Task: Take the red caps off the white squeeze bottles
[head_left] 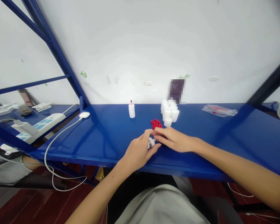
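Near the table's front edge, my left hand (137, 152) is closed around a small white squeeze bottle (151, 143), lying tilted with its top toward the right. My right hand (175, 140) meets it from the right, thumb and fingers pinched at the bottle's nozzle end. Fingers cover much of the bottle and its tip. Just beyond my hands lies a pile of small red tip caps (156, 123). A white squeeze bottle with a red tip (132, 110) stands upright farther back on the left. Several white bottles (169, 113) are grouped behind the red caps on the right.
The blue table (107, 133) runs back to a white wall. A clear plastic bag with red pieces (219, 110) lies at the back right. On the left are a white charger puck (84, 114) with its cable and a power strip (43, 126). Another person's arm (31, 161) shows at left.
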Available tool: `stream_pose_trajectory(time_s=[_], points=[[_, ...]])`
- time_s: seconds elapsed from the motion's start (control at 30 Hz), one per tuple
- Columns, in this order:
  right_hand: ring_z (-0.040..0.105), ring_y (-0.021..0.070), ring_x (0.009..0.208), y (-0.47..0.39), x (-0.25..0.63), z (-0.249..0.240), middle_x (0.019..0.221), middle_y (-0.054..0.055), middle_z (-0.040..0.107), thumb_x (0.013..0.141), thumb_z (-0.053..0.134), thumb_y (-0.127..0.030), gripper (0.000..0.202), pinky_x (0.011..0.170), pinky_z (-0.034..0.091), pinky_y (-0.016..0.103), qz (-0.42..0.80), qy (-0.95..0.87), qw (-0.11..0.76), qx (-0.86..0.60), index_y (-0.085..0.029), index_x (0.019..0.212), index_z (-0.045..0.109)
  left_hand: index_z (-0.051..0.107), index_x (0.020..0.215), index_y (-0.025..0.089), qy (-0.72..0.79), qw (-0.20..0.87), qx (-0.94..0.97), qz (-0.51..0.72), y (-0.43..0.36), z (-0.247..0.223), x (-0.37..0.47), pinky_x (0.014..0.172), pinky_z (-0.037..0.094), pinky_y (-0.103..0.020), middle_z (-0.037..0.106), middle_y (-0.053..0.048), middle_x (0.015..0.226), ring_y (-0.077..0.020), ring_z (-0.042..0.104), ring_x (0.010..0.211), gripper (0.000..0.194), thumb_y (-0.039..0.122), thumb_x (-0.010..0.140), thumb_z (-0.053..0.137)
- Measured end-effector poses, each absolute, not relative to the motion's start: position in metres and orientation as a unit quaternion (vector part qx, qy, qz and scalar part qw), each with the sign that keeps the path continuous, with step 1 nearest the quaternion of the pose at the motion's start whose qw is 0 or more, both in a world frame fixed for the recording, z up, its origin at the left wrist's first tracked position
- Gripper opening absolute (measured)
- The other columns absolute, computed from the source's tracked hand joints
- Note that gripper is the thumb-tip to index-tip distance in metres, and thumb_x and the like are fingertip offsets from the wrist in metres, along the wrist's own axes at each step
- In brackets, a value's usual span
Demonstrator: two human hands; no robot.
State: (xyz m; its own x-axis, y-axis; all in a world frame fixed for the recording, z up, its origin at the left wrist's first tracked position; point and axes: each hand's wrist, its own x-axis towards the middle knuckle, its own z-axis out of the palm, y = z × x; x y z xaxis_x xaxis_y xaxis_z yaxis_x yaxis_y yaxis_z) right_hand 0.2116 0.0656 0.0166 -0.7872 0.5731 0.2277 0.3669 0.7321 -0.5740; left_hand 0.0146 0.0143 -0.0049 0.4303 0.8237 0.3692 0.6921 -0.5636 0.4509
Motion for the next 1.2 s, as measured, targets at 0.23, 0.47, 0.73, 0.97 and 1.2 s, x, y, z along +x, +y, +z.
stream_pose_trajectory(time_s=[0.23,0.47,0.73,0.97,1.2], points=[[0.049,0.0143,0.055,0.093,0.234,0.022,0.064,-0.001,0.053,0.100,0.034,-0.041,0.032,0.057,0.032,0.026,0.080,-0.848,0.337,-0.401,-0.022,0.078,0.046,0.029,0.137,0.024,0.468,0.092,0.840,0.260,0.013,-0.004,0.015,0.062,0.043,-0.026,0.060,0.002,0.080,-0.0183,0.064,0.069,0.047,0.042,0.097,0.046],[0.051,0.0167,0.054,0.123,0.260,0.028,0.060,0.002,0.058,0.097,0.042,-0.044,0.035,0.055,0.025,0.027,-0.115,-0.777,0.343,-0.516,-0.021,0.071,0.049,0.035,0.132,0.024,0.467,0.068,0.853,0.223,0.012,0.000,0.016,0.060,0.039,-0.025,0.063,0.002,0.084,-0.0167,0.063,0.067,0.035,0.029,0.098,0.038],[0.054,0.0188,0.056,0.121,0.254,0.025,0.063,0.003,0.063,0.098,0.039,-0.049,0.041,0.053,0.020,0.027,-0.123,-0.785,0.242,-0.556,-0.021,0.073,0.054,0.038,0.129,0.024,0.464,0.061,0.856,0.217,0.012,0.001,0.017,0.062,0.039,-0.026,0.063,0.002,0.083,-0.0169,0.061,0.068,0.033,0.023,0.096,0.036],[0.055,0.0188,0.057,0.120,0.256,0.028,0.063,0.005,0.062,0.097,0.037,-0.053,0.047,0.053,0.020,0.028,-0.126,-0.779,0.268,-0.552,-0.020,0.070,0.057,0.040,0.128,0.023,0.463,0.064,0.856,0.222,0.011,0.002,0.016,0.061,0.039,-0.026,0.064,0.001,0.085,-0.0166,0.061,0.067,0.033,0.022,0.096,0.036],[0.053,0.0176,0.058,0.125,0.255,0.021,0.062,0.002,0.062,0.094,0.042,-0.057,0.043,0.054,0.023,0.026,-0.032,-0.797,0.255,-0.546,-0.021,0.073,0.055,0.039,0.128,0.023,0.465,0.061,0.856,0.216,0.010,0.002,0.017,0.063,0.040,-0.027,0.065,0.000,0.087,-0.0180,0.062,0.071,0.032,0.024,0.096,0.037]])
